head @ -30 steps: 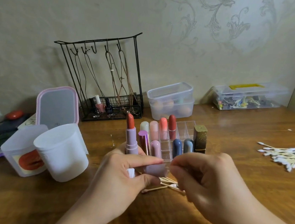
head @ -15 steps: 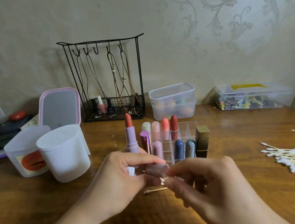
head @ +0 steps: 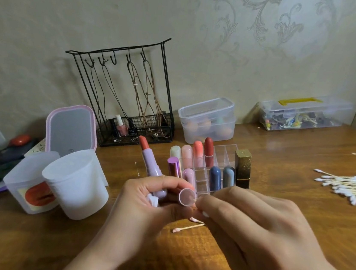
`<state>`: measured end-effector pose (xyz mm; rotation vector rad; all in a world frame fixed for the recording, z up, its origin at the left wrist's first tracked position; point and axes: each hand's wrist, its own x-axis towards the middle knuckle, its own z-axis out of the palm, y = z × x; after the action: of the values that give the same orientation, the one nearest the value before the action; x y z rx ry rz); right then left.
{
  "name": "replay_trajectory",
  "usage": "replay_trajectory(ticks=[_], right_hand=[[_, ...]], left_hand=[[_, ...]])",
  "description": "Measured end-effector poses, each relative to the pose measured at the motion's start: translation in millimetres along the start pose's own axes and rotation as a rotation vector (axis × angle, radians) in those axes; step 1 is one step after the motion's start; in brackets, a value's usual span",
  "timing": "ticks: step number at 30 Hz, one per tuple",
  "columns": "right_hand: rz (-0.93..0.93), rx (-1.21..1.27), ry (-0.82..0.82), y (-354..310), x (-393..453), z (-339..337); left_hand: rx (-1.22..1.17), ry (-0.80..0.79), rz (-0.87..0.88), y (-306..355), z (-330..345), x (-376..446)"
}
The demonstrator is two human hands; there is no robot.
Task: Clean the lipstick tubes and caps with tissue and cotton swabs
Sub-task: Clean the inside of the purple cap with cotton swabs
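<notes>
Holding two pieces at once, the left hand [head: 151, 201] has its fingers curled round a lilac lipstick tube [head: 152, 165], its orange bullet wound out and pointing up and away, and also pins the matching lilac cap [head: 187, 197] between thumb and fingers with the open mouth turned toward the camera. A scrap of white tissue [head: 152, 200] shows in that palm. The right hand [head: 251, 220] is pinched at the cap's rim, fingertips together; it looks to hold a cotton swab, though the swab itself is too hidden to confirm.

By my reading the cap's inside is being cleaned. To do it well, keep the cap's mouth facing up so the wall is visible, run the tip round the inner wall and rim, and rotate the cap, not the wrist. The exposed bullet is soft, so keep it tilted clear of fingers and counter [head: 292, 162].

Two used swabs [head: 188, 227] with pinkish tips lie on the counter beneath the hands; a fresh pile of swabs [head: 350, 185] lies well apart to the right, and the clear organiser [head: 221, 156] of lipsticks stands just behind
</notes>
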<state>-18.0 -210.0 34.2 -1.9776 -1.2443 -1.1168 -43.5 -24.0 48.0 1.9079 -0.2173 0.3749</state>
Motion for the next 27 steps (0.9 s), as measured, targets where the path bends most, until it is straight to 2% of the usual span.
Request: replay_trajectory(ticks=[5,12,15,20,25,27], right_hand=[[-0.006,-0.087,-0.032,3,-2,8],[0.225,0.25,0.014,-3,0,9],[0.196,0.19,0.029,1,3,1],[0.03,0.036,0.042,-3,1,-1],[0.16,0.178,0.079,-8,-2,5],[0.154,0.164,0.075,-10,-2,7]], left_hand=[[-0.04,-0.054,0.0,3,3,-1],[-0.002,-0.045,0.049,3,2,-2],[0.062,-0.032,0.056,-1,0,-2],[0.06,0.044,0.077,-3,1,0],[0.024,0.02,0.052,0,4,-2],[0.002,0.02,0.048,0,5,-2]])
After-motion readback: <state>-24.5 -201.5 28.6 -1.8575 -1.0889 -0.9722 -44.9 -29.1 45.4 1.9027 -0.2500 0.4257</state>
